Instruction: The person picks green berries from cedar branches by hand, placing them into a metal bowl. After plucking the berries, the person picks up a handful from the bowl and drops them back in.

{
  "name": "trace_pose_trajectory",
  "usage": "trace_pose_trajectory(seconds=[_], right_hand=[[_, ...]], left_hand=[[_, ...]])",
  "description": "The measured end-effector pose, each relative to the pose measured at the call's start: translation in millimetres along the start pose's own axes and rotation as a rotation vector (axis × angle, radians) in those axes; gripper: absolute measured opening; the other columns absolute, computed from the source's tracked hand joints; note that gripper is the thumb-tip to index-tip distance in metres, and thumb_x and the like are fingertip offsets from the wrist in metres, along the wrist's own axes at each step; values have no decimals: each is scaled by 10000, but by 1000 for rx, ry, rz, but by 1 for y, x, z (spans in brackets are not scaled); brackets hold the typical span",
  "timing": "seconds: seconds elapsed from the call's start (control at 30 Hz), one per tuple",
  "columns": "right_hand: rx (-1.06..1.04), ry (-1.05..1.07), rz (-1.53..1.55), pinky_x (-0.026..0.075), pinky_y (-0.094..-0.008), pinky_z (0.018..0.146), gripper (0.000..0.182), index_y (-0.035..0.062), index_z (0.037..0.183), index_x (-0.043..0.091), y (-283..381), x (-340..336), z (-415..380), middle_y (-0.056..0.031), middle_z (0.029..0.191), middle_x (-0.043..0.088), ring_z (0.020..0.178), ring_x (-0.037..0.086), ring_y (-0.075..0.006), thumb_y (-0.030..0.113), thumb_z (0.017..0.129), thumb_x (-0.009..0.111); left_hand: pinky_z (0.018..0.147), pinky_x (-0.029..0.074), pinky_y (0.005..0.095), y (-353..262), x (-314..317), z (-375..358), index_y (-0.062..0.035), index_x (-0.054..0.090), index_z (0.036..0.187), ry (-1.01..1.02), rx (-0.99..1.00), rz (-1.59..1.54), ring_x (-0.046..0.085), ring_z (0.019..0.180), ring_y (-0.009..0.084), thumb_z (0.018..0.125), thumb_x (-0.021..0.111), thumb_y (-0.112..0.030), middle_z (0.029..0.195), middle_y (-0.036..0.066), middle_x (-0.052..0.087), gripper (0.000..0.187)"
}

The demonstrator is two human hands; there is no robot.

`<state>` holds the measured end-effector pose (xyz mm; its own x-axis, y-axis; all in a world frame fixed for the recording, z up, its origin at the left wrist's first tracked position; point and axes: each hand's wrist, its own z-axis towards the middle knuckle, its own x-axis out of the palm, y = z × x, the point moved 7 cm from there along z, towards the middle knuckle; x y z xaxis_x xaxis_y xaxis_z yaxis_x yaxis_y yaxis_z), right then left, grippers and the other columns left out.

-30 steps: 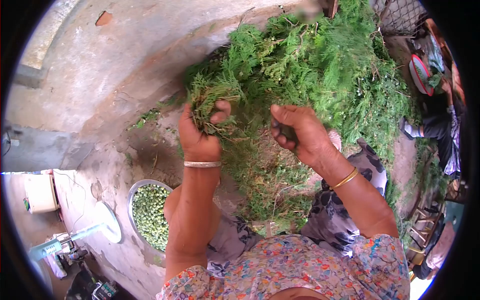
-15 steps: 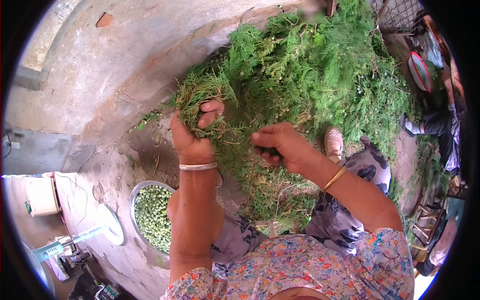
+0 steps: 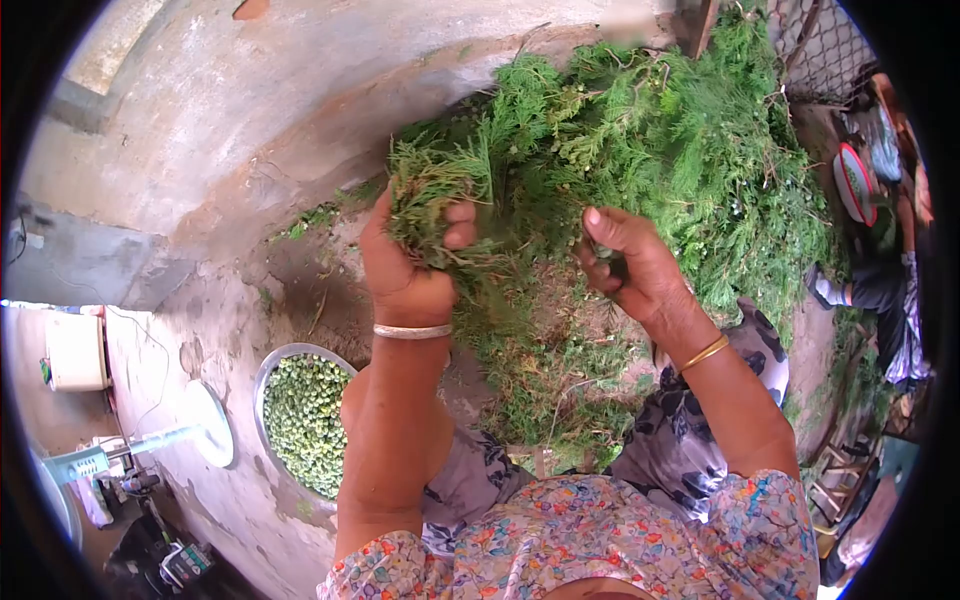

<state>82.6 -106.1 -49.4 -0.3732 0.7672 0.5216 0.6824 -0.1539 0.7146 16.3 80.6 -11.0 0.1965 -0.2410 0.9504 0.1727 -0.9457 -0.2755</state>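
Observation:
My left hand (image 3: 415, 270) is closed around a bunch of green conifer sprigs (image 3: 437, 195), whose feathery ends stick out above and beside the fingers. To the right of it, and apart from the bunch, my right hand (image 3: 640, 262) has its fingers curled in, thumb against the forefinger. Something dark green shows under those fingers, too small to make out. Behind both hands lies a large heap of cut conifer branches (image 3: 690, 150). A metal basin (image 3: 262, 415) holding many small green cones (image 3: 305, 420) stands on the ground left of my left forearm.
A rough plastered wall (image 3: 230, 130) runs along the back left. Loose clippings (image 3: 560, 400) cover the ground between my knees. A pale blue fan (image 3: 205, 425) lies at the left. At the right edge another person's leg and foot (image 3: 835, 290) show near a red-rimmed round tray (image 3: 855, 183).
My right hand has moved up and to the right, farther from the bunch. My left hand still grips the sprigs. The whole view has shifted slightly.

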Motion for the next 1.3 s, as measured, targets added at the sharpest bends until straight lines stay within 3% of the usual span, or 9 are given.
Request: trace_pose_trajectory(seconds=[0.27, 0.4, 0.57, 0.7, 0.77, 0.9, 0.97, 1.07, 1.3], right_hand=[[-511, 51, -776, 392, -223, 515, 277, -35, 910, 643, 14, 56, -26, 21, 640, 550, 598, 468, -43, 144, 731, 757], [-526, 61, -717, 392, -225, 508, 237, -25, 922, 647, 12, 50, -24, 16, 638, 556, 584, 466, -44, 128, 759, 727], [-269, 79, -544, 415, -228, 523, 150, -30, 863, 649, 17, 46, -27, -3, 637, 581, 575, 483, -48, 102, 798, 679], [-264, 17, -656, 421, -225, 519, 149, -32, 803, 641, 7, 39, -18, -11, 650, 592, 591, 501, -47, 114, 809, 672], [-525, 29, -659, 411, -220, 497, 179, -36, 782, 625, 12, 40, -16, -21, 673, 608, 603, 511, -40, 135, 823, 662], [-500, 1, -620, 397, -213, 485, 186, -28, 805, 608, 15, 43, -22, -22, 711, 619, 601, 500, -33, 148, 824, 666], [-236, -13, -284, 403, -203, 510, 177, -12, 876, 590, 5, 39, -23, -9, 727, 613, 607, 499, -35, 135, 820, 672], [-204, -85, -214, 403, -194, 530, 178, 8, 912, 574, 4, 34, -21, 12, 721, 591, 604, 485, -35, 125, 821, 671], [-444, 35, -374, 403, -189, 544, 203, -10, 895, 555, -6, 41, -20, 10, 710, 584, 626, 496, -32, 117, 801, 684]], left_hand=[[539, 442, 339, 41, -11, 8, -29, 550, 1005, -121, -44, 12, 552, 694, 246, 916, 476, -277, 862, 134, 604, 274], [494, 414, 289, 50, -15, 9, -22, 553, 992, -115, -136, -87, 512, 668, 227, 927, 443, -272, 846, 137, 582, 281], [462, 390, 266, 52, -4, 7, -21, 552, 981, -150, -104, -105, 488, 644, 213, 933, 417, -267, 822, 132, 576, 285], [471, 397, 275, 60, -8, 7, -18, 548, 967, -116, -97, 15, 478, 600, 202, 931, 422, -266, 802, 127, 568, 279], [472, 398, 277, 66, -9, 7, -17, 546, 964, -88, -121, 45, 478, 592, 199, 931, 424, -263, 795, 124, 564, 277], [480, 409, 274, 71, -11, 7, -7, 537, 960, -157, -70, -74, 477, 585, 192, 935, 416, -257, 776, 117, 548, 280], [485, 412, 271, 69, -12, 8, -4, 533, 958, -163, -44, -108, 479, 601, 189, 935, 413, -251, 777, 117, 541, 276], [499, 419, 262, 67, -11, 11, 3, 523, 968, -108, -60, -245, 489, 657, 195, 932, 416, -246, 804, 123, 533, 273], [504, 412, 259, 69, -8, 8, 11, 515, 988, -81, -125, -416, 444, 725, 211, 925, 436, -259, 853, 143, 478, 288]])
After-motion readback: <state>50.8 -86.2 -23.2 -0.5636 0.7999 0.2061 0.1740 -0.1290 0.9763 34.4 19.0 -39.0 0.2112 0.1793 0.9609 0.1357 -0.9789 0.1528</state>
